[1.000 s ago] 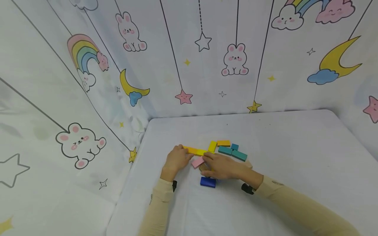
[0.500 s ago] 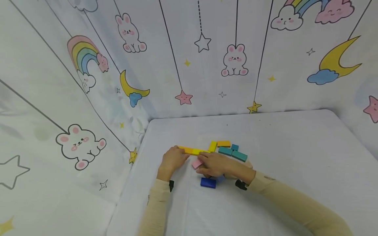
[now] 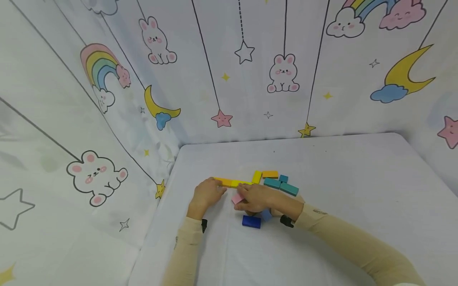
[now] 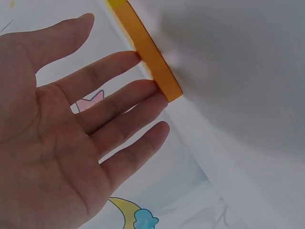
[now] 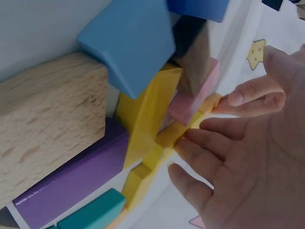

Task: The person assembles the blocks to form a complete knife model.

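In the head view my left hand (image 3: 205, 196) is at the left end of a row made of an orange block (image 3: 224, 182) and a yellow block (image 3: 237, 183). The left wrist view has its straight fingertips against the side of the orange block (image 4: 151, 52), thumb held apart. My right hand (image 3: 259, 197) reaches over the pile from the right. In the right wrist view its extended fingers (image 5: 202, 152) touch the side of the yellow row (image 5: 171, 136). A pink block (image 3: 237, 198) lies just under this hand, which hides part of the pile.
Beyond the right hand lie an upright-angled yellow block (image 3: 257, 177), an orange one (image 3: 270, 174) and teal blocks (image 3: 289, 188). Nearer are a dark blue block (image 3: 251, 221) and a light blue one (image 3: 266, 215). Wooden (image 5: 57, 114) and purple blocks (image 5: 76, 176) show in the right wrist view.
Both hands have shifted left, and the orange and yellow row has slid left with them, mostly in the first half second. The light blue block has come into view.
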{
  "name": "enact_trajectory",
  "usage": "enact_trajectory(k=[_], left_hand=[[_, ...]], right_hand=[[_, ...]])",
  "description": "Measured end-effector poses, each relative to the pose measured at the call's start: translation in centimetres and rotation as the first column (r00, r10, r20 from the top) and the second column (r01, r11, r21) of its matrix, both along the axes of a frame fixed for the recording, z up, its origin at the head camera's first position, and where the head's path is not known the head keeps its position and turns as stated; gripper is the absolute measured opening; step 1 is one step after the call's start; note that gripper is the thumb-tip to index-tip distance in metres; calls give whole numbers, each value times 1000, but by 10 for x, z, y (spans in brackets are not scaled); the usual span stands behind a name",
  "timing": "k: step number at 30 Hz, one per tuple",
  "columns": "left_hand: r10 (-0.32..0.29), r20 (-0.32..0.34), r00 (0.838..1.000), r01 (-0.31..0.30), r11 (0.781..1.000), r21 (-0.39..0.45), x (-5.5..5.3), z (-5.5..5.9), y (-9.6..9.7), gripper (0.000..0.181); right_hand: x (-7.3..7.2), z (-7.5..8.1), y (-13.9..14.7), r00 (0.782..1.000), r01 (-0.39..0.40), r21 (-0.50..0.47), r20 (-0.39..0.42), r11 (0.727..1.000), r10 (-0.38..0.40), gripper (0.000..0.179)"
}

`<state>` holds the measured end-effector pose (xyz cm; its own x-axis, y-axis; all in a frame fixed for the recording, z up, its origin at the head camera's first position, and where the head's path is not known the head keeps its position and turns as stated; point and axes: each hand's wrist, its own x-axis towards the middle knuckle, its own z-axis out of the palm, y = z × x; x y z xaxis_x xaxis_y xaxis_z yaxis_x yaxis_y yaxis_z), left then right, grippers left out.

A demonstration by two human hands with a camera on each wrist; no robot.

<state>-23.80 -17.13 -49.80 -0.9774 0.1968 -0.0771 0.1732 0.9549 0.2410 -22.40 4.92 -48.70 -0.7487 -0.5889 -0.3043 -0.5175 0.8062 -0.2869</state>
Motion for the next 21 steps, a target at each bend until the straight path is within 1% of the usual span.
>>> enact_trajectory(k=[7,14,18,21], left_hand=[[-7,2,1000,7,1000,21,-1,1,-10,39],[6,-8,1000,-6,1000,7,-5,-1,-18,38],[26,-4,1000,-26,1000,-4,-8,-1,-23,39],[18,-12,1000,-18,1000,-2,-12,-1,-25,41]], right_hand=[[-7,-3,-9,1000,-26,26,-17,999,26,87],[-15,-6,-19,998,-58,46,-34,997,59,88],[-20,-7,-24,995,-84,52,-44,995,87,87],[-23,-8,-26,994,-89,65,-54,994,92,86]])
